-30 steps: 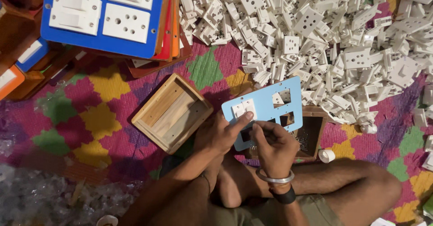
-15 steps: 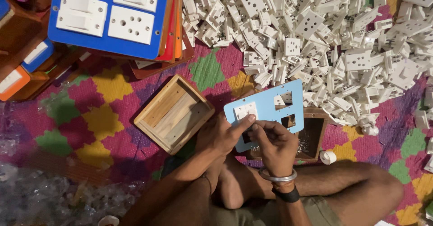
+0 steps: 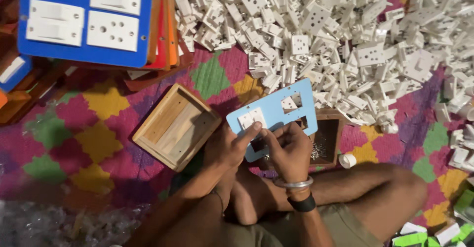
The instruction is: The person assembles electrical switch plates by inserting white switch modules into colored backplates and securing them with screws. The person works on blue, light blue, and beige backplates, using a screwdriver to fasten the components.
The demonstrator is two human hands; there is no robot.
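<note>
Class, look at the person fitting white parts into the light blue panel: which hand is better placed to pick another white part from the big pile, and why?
Probably the right hand. It lies on the side nearer the pile of white parts, while the left hand grips the light blue panel from below with its fingers on a fitted white part, steadying it.

One head-worn camera looks almost straight down from close above the seated person's lap, with the left hand (image 3: 228,146) and right hand (image 3: 289,151) near centre and the patterned floor mat (image 3: 94,128) spreading toward 9 o'clock.
</note>
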